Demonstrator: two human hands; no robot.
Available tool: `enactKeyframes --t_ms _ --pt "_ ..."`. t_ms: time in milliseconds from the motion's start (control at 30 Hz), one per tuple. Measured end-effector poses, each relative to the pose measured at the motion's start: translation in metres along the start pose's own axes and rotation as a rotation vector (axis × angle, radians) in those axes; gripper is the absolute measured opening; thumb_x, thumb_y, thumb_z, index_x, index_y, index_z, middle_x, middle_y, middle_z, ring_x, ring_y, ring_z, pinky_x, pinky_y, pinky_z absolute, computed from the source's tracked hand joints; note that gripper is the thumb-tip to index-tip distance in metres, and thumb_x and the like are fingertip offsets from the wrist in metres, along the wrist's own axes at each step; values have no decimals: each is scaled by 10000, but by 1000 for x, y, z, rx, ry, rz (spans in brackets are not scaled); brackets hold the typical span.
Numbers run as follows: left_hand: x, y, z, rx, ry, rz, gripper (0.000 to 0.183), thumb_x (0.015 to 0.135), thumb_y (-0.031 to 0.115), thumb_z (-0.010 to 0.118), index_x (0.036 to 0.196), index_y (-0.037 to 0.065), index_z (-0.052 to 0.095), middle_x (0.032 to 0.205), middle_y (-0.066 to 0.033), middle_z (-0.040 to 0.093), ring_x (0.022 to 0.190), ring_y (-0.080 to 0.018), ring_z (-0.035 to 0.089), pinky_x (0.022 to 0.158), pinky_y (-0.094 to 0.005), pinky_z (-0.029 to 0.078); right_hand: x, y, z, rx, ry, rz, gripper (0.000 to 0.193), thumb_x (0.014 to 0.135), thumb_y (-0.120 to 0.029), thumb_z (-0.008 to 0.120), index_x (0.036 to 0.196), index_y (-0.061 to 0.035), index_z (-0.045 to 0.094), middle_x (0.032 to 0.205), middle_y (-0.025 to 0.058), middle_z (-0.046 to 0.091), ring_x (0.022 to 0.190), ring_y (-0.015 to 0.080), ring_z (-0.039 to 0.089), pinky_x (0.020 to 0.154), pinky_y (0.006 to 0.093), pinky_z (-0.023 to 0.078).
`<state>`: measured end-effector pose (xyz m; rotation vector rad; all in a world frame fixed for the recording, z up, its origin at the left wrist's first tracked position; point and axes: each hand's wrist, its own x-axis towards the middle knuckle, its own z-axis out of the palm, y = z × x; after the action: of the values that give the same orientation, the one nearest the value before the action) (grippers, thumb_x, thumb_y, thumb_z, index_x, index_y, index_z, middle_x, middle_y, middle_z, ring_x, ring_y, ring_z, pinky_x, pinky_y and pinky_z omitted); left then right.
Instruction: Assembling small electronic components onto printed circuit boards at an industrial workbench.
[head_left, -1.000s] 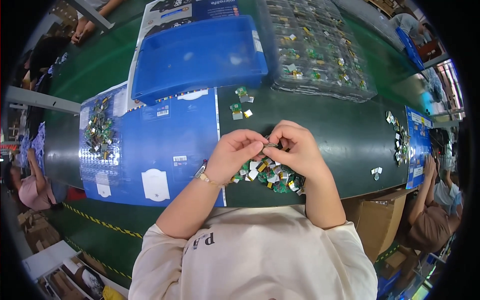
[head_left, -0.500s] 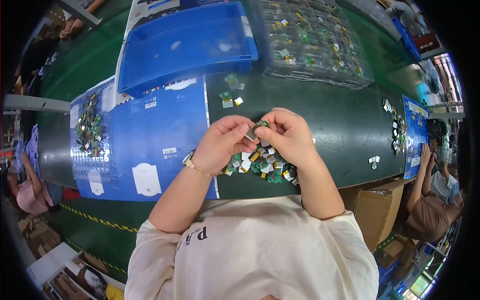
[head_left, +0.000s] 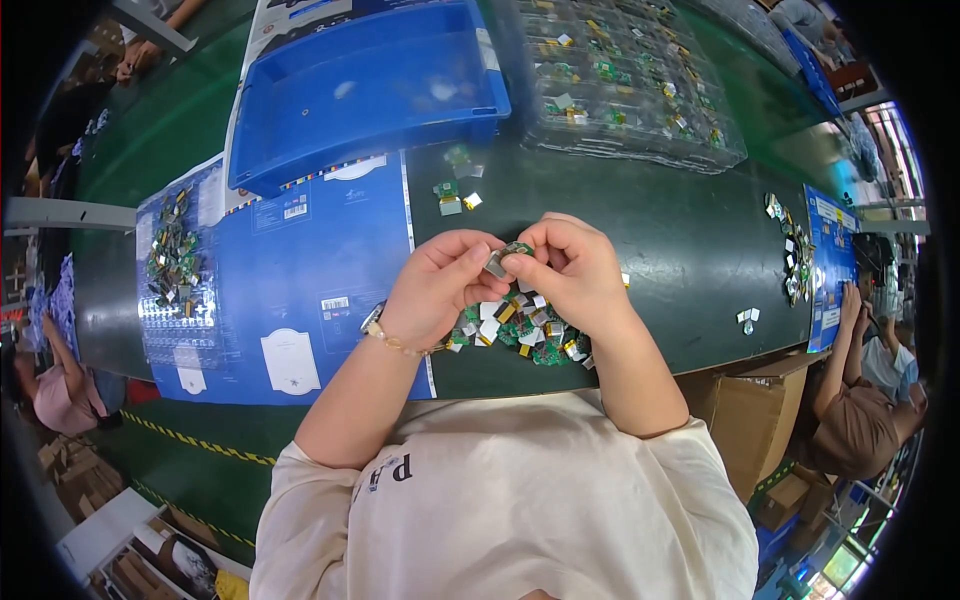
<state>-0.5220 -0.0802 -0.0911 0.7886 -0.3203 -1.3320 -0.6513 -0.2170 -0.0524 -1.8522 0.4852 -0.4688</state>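
Note:
Between my two hands is a small green circuit board (head_left: 519, 249) with a silvery flat part (head_left: 495, 264) at its left. My left hand (head_left: 445, 280) pinches the silvery part between thumb and fingers. On the right, my right hand (head_left: 568, 268) grips the green board's edge with thumb and forefinger. Under and just in front of my hands lies a heap of small circuit boards (head_left: 540, 330) with white, silver and yellow pieces; my hands hide part of it. A few loose boards (head_left: 449, 195) lie beyond my left hand.
A blue plastic tray (head_left: 370, 135) stands at the back left, over blue printed sheets (head_left: 270, 330). Stacked clear compartment trays (head_left: 640, 150) holding boards are at the back right. More boards lie in piles at far left (head_left: 172, 255) and far right (head_left: 797, 265). Other people work at both sides.
The silvery part and board have tilted slightly between my fingers. Both hands stay nearly in place, still gripping them. The view has shifted a little.

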Motion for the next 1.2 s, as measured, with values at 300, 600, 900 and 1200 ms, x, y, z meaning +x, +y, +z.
enactKeyframes --t_ms 300,600,900,1200 --pt "0 -1 0 0 0 9 203 967 167 527 1084 15 595 972 -74 657 823 -142 660 727 -263 562 0 1 3 -23 31 -18 130 739 -64 746 743 -21 623 664 -23 456 569 56 389 505 225 309" --pt "1 -2 0 -8 17 6 205 965 163 529 1098 20 592 961 -75 661 814 -143 661 724 -264 562 0 2 4 -91 53 -71 148 721 -65 762 744 -25 621 649 -11 446 590 91 424 514 246 341" --pt "1 -4 3 16 65 33 220 955 175 551 1097 12 592 948 -84 666 804 -151 662 728 -268 561 -1 2 7 -85 75 -41 161 709 -54 768 738 -24 612 652 -10 446 592 93 428 515 248 347" --pt "-6 -4 11 334 177 217 190 945 120 563 1022 -42 625 985 -122 673 873 -170 666 766 -278 550 2 2 6 -204 129 -164 205 720 -61 768 708 -29 566 667 1 468 580 93 433 507 242 357"
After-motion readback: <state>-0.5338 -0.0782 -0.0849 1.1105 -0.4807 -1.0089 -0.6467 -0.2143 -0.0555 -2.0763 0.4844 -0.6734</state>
